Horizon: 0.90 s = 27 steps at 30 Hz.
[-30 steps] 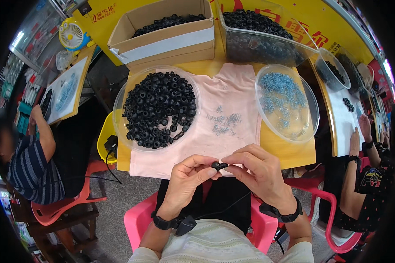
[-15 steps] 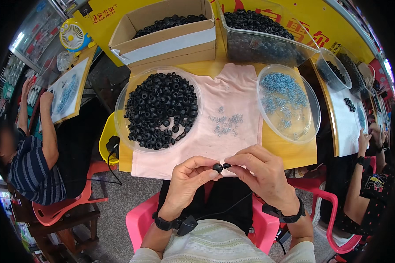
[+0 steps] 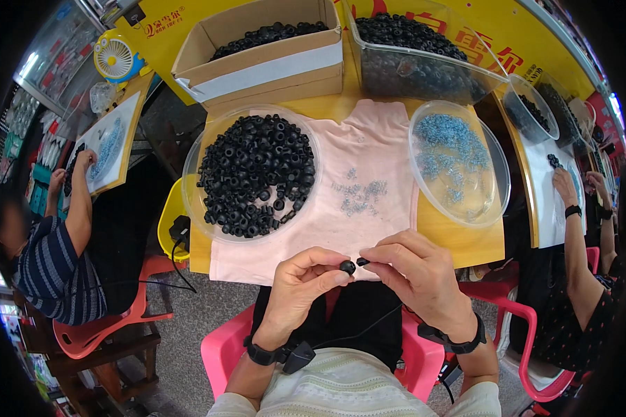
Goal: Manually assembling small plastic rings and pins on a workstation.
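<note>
My left hand [image 3: 300,295] pinches a round black plastic piece [image 3: 347,267] between thumb and fingers. A smaller black plastic piece [image 3: 362,262] is at the fingertips of my right hand [image 3: 421,278], a slight gap away from the round one. Both hands are above the near edge of a pink cloth [image 3: 375,132]. Small clear-bluish pieces [image 3: 360,197], too tiny to make out, are scattered on the cloth. Hollow black plastic parts [image 3: 257,163] fill much of a round clear tray at the left. More bluish pieces [image 3: 452,149] lie in a clear tray [image 3: 492,208] at the right.
At the table's back stand a cardboard box [image 3: 271,80] and a clear plastic bin [image 3: 417,83], both with black parts. A yellow bin [image 3: 168,221] is left of the table. Co-workers sit at the left [image 3: 55,264] and right [image 3: 577,278] tables.
The small black piece in my right hand has moved slightly away from the round piece in my left. Co-workers' hands on both sides have shifted over their tables.
</note>
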Each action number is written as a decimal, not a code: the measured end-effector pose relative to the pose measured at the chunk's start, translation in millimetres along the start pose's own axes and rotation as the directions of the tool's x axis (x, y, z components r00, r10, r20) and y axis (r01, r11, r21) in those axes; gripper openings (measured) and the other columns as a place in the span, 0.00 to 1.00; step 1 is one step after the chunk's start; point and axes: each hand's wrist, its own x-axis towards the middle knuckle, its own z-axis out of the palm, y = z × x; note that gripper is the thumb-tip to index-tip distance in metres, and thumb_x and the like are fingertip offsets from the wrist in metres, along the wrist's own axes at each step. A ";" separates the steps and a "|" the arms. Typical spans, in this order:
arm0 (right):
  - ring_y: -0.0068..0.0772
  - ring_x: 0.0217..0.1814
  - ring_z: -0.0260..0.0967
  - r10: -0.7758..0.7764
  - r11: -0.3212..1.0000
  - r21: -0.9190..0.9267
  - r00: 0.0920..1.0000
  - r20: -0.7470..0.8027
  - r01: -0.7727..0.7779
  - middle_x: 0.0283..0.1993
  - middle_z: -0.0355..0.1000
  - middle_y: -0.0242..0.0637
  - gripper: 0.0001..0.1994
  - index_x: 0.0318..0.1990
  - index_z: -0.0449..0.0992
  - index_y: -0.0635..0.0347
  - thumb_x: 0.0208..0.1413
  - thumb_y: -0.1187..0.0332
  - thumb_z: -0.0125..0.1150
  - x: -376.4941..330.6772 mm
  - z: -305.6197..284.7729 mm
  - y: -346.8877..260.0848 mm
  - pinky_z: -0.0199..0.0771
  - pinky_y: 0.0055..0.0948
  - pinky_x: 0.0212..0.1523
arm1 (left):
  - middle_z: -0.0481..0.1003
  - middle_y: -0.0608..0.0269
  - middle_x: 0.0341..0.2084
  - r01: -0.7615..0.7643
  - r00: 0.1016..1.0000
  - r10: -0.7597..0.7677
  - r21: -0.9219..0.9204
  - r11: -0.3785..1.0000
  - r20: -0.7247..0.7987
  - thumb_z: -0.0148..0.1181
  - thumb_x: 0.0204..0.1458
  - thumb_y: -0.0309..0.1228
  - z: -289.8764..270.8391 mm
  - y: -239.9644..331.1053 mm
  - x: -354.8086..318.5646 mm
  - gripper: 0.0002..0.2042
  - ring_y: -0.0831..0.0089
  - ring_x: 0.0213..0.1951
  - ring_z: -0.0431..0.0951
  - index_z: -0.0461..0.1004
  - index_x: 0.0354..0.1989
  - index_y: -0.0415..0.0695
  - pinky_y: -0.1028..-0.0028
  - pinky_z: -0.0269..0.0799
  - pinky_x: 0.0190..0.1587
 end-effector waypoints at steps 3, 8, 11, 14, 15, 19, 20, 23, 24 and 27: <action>0.32 0.32 0.72 -0.015 1.000 -0.006 1.000 0.004 0.015 0.31 0.73 0.32 0.11 0.39 0.78 0.56 0.46 0.73 0.67 -0.2 0.5 0.6 0.73 0.30 0.28 | 0.78 0.59 0.37 0.003 1.000 -0.003 -0.011 1.000 0.005 0.61 0.52 0.17 1.4 0.8 0.4 0.10 0.75 0.40 0.79 0.75 0.43 0.35 0.78 0.75 0.45; 0.31 0.33 0.72 -0.025 1.000 0.008 0.999 0.040 0.025 0.32 0.73 0.31 0.12 0.39 0.78 0.56 0.45 0.74 0.67 -0.8 3.2 1.2 0.73 0.29 0.27 | 0.78 0.59 0.37 0.003 1.000 -0.003 -0.021 1.000 0.008 0.61 0.52 0.17 1.0 -0.8 1.0 0.10 0.75 0.40 0.79 0.75 0.43 0.35 0.78 0.75 0.45; 0.31 0.34 0.72 -0.038 0.998 -0.043 0.997 0.070 0.041 0.33 0.73 0.30 0.13 0.39 0.77 0.56 0.43 0.74 0.66 -0.8 2.8 1.1 0.73 0.28 0.27 | 0.78 0.59 0.37 0.020 1.000 -0.020 0.006 1.000 0.006 0.61 0.52 0.16 -0.6 -1.2 0.8 0.10 0.76 0.40 0.78 0.75 0.43 0.34 0.78 0.75 0.46; 0.31 0.34 0.72 -0.041 0.994 -0.099 0.994 0.097 0.050 0.33 0.72 0.31 0.13 0.39 0.77 0.57 0.42 0.75 0.66 -0.5 1.4 -1.5 0.73 0.28 0.28 | 0.76 0.58 0.35 0.013 0.999 -0.012 0.045 0.999 -0.034 0.60 0.50 0.14 1.9 -0.6 1.6 0.10 0.72 0.37 0.80 0.75 0.41 0.34 0.73 0.79 0.45; 0.31 0.34 0.72 -0.040 0.992 -0.119 0.994 0.106 0.053 0.33 0.72 0.31 0.13 0.39 0.76 0.57 0.41 0.75 0.66 -0.5 1.4 -2.3 0.73 0.28 0.28 | 0.76 0.58 0.36 0.004 1.000 -0.003 0.051 0.999 -0.028 0.60 0.50 0.14 1.2 -1.7 2.2 0.09 0.71 0.38 0.80 0.75 0.41 0.34 0.73 0.79 0.44; 0.32 0.34 0.73 -0.063 0.995 -0.070 0.994 0.093 0.070 0.33 0.72 0.33 0.12 0.39 0.76 0.59 0.43 0.76 0.65 -1.1 5.7 1.2 0.73 0.27 0.28 | 0.77 0.58 0.38 -0.062 0.998 0.062 0.046 0.997 0.003 0.61 0.51 0.15 -0.4 -6.5 1.6 0.10 0.75 0.41 0.78 0.76 0.42 0.34 0.78 0.75 0.46; 0.31 0.34 0.73 -0.045 0.999 0.024 0.996 0.070 0.044 0.33 0.72 0.34 0.11 0.39 0.77 0.60 0.46 0.77 0.65 -2.4 7.7 5.4 0.73 0.26 0.28 | 0.77 0.58 0.38 -0.061 0.998 0.061 0.046 0.997 0.004 0.61 0.51 0.15 -0.7 -7.9 1.5 0.10 0.75 0.41 0.78 0.76 0.42 0.34 0.78 0.75 0.46; 0.28 0.31 0.74 0.068 0.965 0.247 0.995 0.077 -0.085 0.33 0.73 0.35 0.09 0.40 0.77 0.63 0.51 0.77 0.64 -4.6 8.4 7.8 0.73 0.24 0.26 | 0.77 0.57 0.38 -0.027 1.000 0.027 0.005 1.000 0.000 0.61 0.51 0.15 0.2 -10.1 1.7 0.10 0.73 0.41 0.78 0.75 0.42 0.34 0.77 0.75 0.46; 0.26 0.29 0.74 0.157 0.911 0.366 0.981 0.116 -0.189 0.33 0.73 0.35 0.08 0.41 0.77 0.64 0.53 0.77 0.63 -5.5 8.8 8.1 0.72 0.22 0.26 | 0.77 0.57 0.38 0.007 1.000 -0.005 -0.084 0.996 0.023 0.61 0.52 0.16 1.6 -9.5 1.9 0.09 0.73 0.40 0.78 0.75 0.42 0.35 0.76 0.76 0.46; 0.19 0.28 0.72 0.337 0.705 0.588 0.917 0.215 -0.397 0.34 0.74 0.33 0.08 0.42 0.78 0.65 0.56 0.75 0.62 -7.7 10.4 8.9 0.70 0.18 0.24 | 0.78 0.56 0.38 0.080 0.996 -0.066 -0.240 0.967 0.066 0.60 0.53 0.18 2.4 -10.0 2.5 0.09 0.72 0.39 0.79 0.74 0.42 0.36 0.75 0.76 0.45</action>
